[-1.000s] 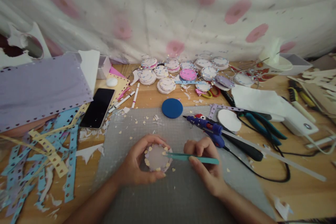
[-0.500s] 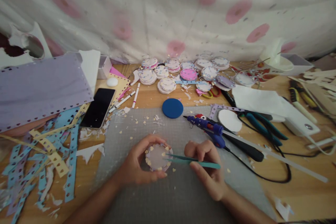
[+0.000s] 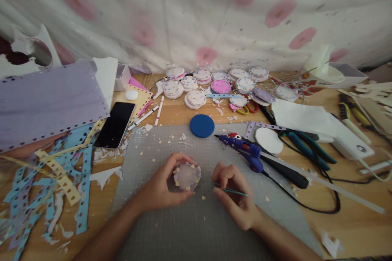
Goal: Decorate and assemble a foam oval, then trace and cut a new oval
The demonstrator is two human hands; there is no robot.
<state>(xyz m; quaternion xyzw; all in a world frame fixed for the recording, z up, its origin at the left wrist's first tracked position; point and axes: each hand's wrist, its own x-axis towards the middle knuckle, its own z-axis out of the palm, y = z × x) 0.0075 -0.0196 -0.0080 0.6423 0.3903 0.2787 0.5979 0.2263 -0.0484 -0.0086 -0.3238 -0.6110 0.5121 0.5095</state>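
Observation:
My left hand [image 3: 167, 183] curls round a small round disc [image 3: 187, 176], pale and translucent in the middle, with cream hearts along its rim. In my right hand [image 3: 234, 193] is a pair of teal tweezers [image 3: 231, 190], pinched between thumb and fingers, clear of the disc. Both hands are over the grey cutting mat [image 3: 159, 228]. A loose cream heart [image 3: 203, 197] lies on the mat between them, and others are scattered further back. Beyond the hands sits a blue round disc [image 3: 202, 126].
A blue glue gun [image 3: 239, 145] with a long glue stick lies right of the mat's middle, its cord looping forward. Teal-handled pliers [image 3: 312, 149] rest beyond it. Punched paper strips [image 3: 82, 195] and a phone [image 3: 115, 125] are at left. Several decorated discs [image 3: 220, 86] line the back.
The tweezers have drawn back to the right, away from the disc, and turned so they look thinner. My left hand has shifted and tilted the disc slightly.

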